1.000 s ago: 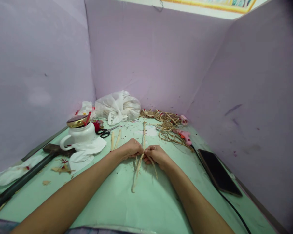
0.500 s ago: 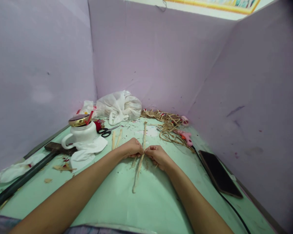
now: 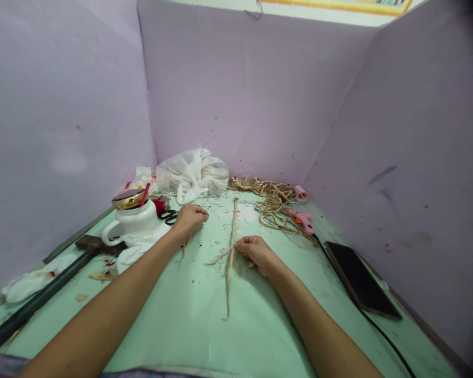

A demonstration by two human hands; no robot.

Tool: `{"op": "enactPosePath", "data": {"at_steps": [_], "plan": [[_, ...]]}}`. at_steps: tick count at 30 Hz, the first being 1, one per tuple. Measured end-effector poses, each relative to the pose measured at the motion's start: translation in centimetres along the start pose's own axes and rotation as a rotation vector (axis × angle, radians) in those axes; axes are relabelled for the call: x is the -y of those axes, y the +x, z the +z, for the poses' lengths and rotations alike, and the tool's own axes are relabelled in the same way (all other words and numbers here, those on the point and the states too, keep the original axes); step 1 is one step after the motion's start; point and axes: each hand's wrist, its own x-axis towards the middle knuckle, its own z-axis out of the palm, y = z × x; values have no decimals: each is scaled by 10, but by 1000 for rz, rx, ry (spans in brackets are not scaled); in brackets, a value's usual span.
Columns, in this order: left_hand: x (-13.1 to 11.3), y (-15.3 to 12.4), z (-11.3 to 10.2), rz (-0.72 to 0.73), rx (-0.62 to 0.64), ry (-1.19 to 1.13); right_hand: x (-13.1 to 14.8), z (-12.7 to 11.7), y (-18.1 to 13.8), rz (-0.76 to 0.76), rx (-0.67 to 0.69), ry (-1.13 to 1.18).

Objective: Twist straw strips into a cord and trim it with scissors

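Observation:
A long braid of dry straw strips (image 3: pixel 232 247) lies lengthwise on the green table (image 3: pixel 189 320). My right hand (image 3: pixel 254 251) is closed in a pinch on the braid's middle, where a loose strip branches off to the left. My left hand (image 3: pixel 191 216) is up and to the left, fingers curled over loose straw strips that lie beside the black scissors (image 3: pixel 167 214). What those fingers hold is hidden.
A white lidded mug (image 3: pixel 131 218) on white tissue, a hammer (image 3: pixel 43 291), a white plastic bag (image 3: pixel 193 173), a pile of twine (image 3: pixel 274 207), a pink glue gun (image 3: pixel 301 220) and a dark phone (image 3: pixel 362 281) with its cable ring the work spot. Purple panels wall in three sides.
My left hand has let go of the braid and moved up and left to the loose strips near the scissors. My right hand stays pinched on the braid.

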Motion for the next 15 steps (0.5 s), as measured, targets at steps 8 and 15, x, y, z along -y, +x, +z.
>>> {"op": "enactPosePath", "data": {"at_steps": [8,15], "plan": [[9,8,-37,-39,-169,283,3,0,-2,-5,2,-12],[13,6,-19,-57,-55,424,1,0,-1,-4,5,-22]]}}
